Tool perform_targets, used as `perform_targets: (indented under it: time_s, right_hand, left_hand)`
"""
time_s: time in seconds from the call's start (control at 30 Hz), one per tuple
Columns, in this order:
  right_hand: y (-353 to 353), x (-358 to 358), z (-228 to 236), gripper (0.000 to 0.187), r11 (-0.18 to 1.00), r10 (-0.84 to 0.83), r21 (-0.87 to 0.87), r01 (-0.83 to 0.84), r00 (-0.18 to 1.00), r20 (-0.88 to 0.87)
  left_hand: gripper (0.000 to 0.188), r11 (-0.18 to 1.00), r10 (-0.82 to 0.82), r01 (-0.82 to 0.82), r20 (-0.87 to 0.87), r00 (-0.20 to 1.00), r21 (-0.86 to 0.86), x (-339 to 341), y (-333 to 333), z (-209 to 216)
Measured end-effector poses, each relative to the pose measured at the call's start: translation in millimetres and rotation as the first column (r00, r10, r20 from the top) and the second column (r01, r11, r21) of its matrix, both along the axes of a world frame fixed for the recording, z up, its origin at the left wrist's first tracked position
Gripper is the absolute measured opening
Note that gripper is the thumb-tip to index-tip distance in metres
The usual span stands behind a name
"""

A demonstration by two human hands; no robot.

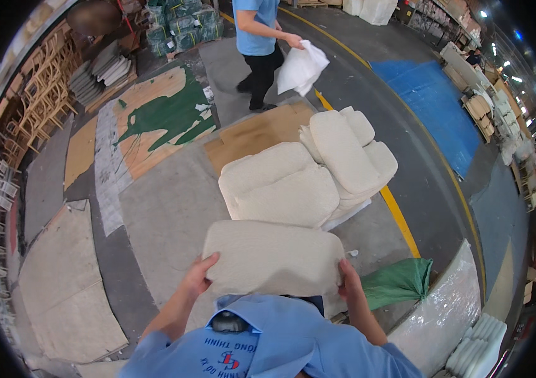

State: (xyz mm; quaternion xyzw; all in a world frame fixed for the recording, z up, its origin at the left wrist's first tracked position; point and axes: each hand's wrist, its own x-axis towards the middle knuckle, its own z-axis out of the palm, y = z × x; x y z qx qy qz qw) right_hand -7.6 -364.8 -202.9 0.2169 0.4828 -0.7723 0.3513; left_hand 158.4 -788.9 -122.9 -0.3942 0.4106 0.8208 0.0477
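A cream, padded seat cushion (274, 255) with rounded corners is held level in front of my body. My left hand (202, 272) grips its left end, thumb on the top face. At the opposite end, my right hand (350, 281) is closed on the edge; the fingers of both hands are partly hidden beneath. Just beyond lies a stack of similar cream cushions (280, 183), close to the far edge of the held one. Another cushion pile (353, 154) stands against it on the right, its top pieces lying unevenly.
A person in a blue shirt (255, 28) stands ahead, carrying a white bag (304, 66). Brown cardboard (258, 132) and grey sheets (173, 201) cover the floor. A green sack (400, 281) and a plastic-wrapped board (441, 302) are at my right. Wooden chair frames (41, 94) are piled far left.
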Motion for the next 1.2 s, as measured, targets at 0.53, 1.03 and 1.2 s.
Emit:
perform_targets:
  time_s: [0.53, 1.03, 1.2]
  right_hand:
    - [-162.3, -157.4, -127.7, 0.067, 0.967, -0.216, 0.189, 0.168, 0.938, 0.271]
    - [-102.0, -122.3, -130.3, 0.058, 0.979, -0.109, -0.148, 0.138, 0.976, 0.186]
    - [-154.2, -146.4, -136.2, 0.062, 0.957, -0.291, 0.055, 0.286, 0.929, 0.227]
  left_hand:
    - [0.065, 0.455, 0.700, -0.568, -0.118, 0.704, -0.686, 171.2, 27.5, 127.8]
    - [0.067, 0.495, 0.687, -0.505, -0.037, 0.726, -0.707, 117.4, -47.0, 111.6]
    - [0.066, 0.528, 0.654, -0.528, -0.078, 0.752, -0.665, 59.3, -92.7, 128.4]
